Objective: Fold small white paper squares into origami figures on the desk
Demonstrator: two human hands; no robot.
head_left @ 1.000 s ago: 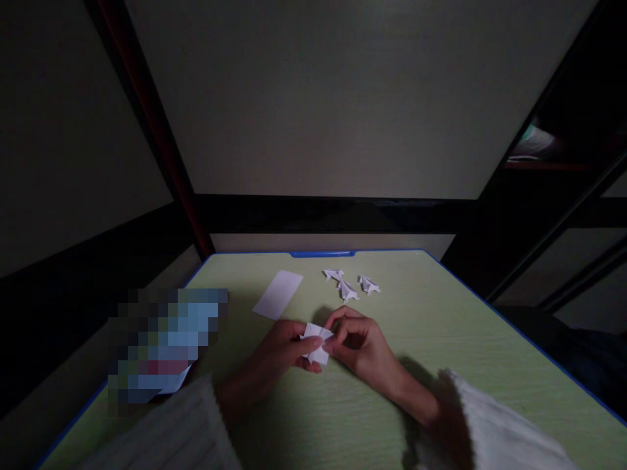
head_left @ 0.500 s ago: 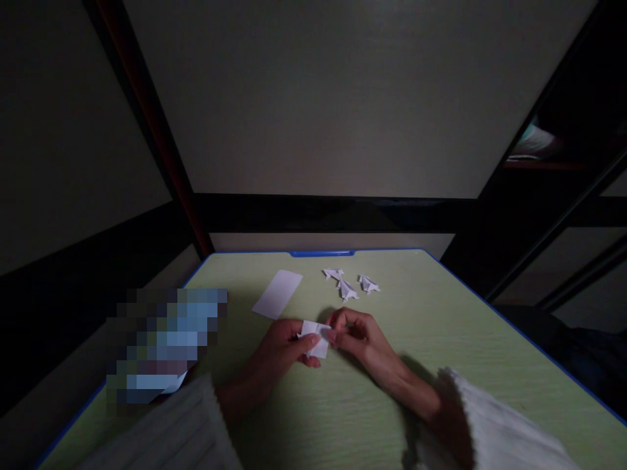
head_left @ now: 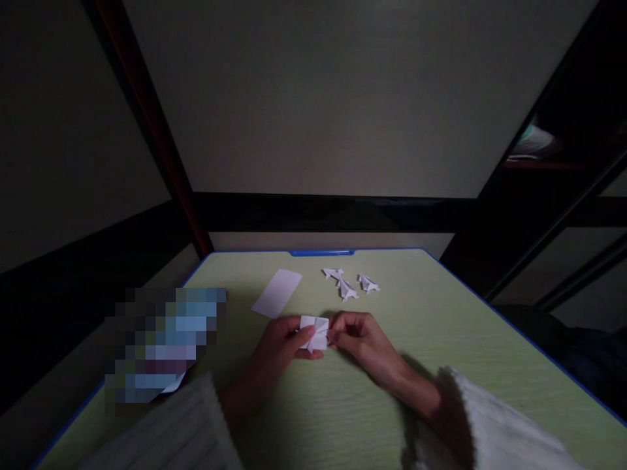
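A small, partly folded white paper (head_left: 314, 331) is held just above the green table (head_left: 343, 418) between both my hands. My left hand (head_left: 281, 343) pinches its left side with thumb and fingers. My right hand (head_left: 357, 336) pinches its right edge, fingers curled. Both wrists wear white knitted sleeves. Beyond the hands lie three small folded white paper figures (head_left: 349, 284) in a cluster, and a flat white paper rectangle (head_left: 277, 293) to their left.
The table has a blue rim (head_left: 321, 252) and ends at a pale wall. A blurred-out patch (head_left: 161, 343) covers things at the table's left edge. Dark frames stand left and right; the room is dim.
The paper has been turned slightly and raised a little toward the far side. My right fingers have closed in tighter on its right edge. The figures and flat sheet have not moved.
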